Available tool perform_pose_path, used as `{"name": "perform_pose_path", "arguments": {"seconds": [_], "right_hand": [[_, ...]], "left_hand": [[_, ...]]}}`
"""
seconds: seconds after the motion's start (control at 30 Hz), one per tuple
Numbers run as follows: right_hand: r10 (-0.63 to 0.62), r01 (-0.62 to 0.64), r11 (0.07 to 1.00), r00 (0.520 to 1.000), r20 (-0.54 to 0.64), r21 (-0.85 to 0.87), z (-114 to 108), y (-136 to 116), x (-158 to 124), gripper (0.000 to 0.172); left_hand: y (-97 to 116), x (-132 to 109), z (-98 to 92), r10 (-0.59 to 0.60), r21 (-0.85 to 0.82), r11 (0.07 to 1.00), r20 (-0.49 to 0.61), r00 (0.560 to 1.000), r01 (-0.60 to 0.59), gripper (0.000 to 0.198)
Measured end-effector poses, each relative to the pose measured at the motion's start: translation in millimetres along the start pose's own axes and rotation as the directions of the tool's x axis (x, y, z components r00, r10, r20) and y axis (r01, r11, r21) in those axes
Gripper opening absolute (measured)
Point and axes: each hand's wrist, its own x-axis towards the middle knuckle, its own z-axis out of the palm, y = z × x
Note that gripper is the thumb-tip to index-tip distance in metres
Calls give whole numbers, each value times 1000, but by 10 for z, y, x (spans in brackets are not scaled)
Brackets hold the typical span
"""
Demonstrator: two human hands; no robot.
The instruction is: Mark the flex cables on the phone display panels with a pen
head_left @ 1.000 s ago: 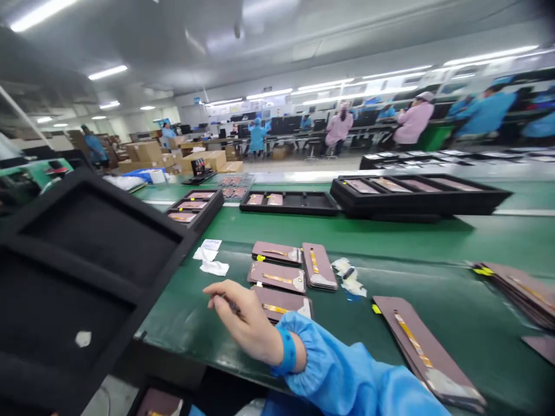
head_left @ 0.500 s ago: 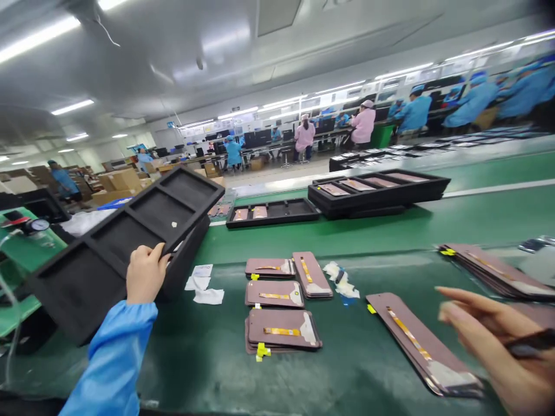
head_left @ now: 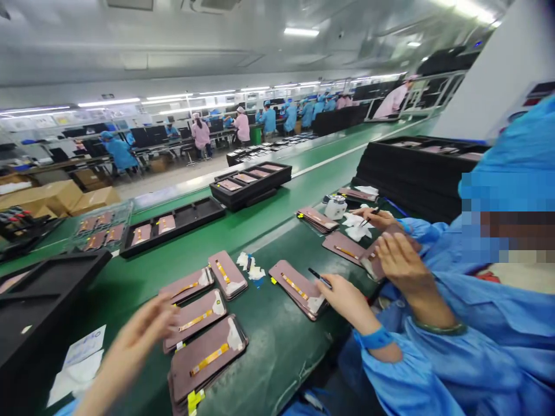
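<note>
My left hand [head_left: 145, 326] is blurred, fingers stretched out and holding nothing visible, just left of several stacks of pinkish-brown phone screen panels [head_left: 197, 323] with orange flex cables and yellow tabs. A slim black pen-like tool [head_left: 318, 276] is held in my right hand [head_left: 347, 300], whose fingers are closed around it. That hand lies at the right end of another stack of panels [head_left: 295, 283]. Between the stacks, crumpled white scraps [head_left: 251, 267] lie on the green belt. Black trays [head_left: 65, 274] rest at the left, with white papers [head_left: 80, 361] in front of them.
On my right, a co-worker's hands [head_left: 403, 266] hold a panel beside a small white bottle [head_left: 336, 207]. Black compartment trays [head_left: 195, 215] sit across the belt, with stacked trays [head_left: 243, 199] behind. A tall black tray stack [head_left: 390, 179] stands at the right.
The view has swung right, bringing the co-worker in. My left hand has let go of the black tray and moved right to the panel stacks. The tray has come down from its raised tilt.
</note>
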Motion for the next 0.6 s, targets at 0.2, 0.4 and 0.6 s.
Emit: {"name": "perform_pose_path", "arguments": {"seconds": [0.2,0.4,0.6], "right_hand": [[61,-55,997,990,126,-53,49,-238,145,35],[84,-90,996,969,233,12,50,-268,262,34],[66,-134,973,940,333,186,131,-208,350,36]], "left_hand": [[362,139,1943,-228,-457,677,616,754,577,51],[478,352,2603,-195,-512,650,602,774,562,22],[418,440,2851,-241,-464,693,572,784,551,26]]}}
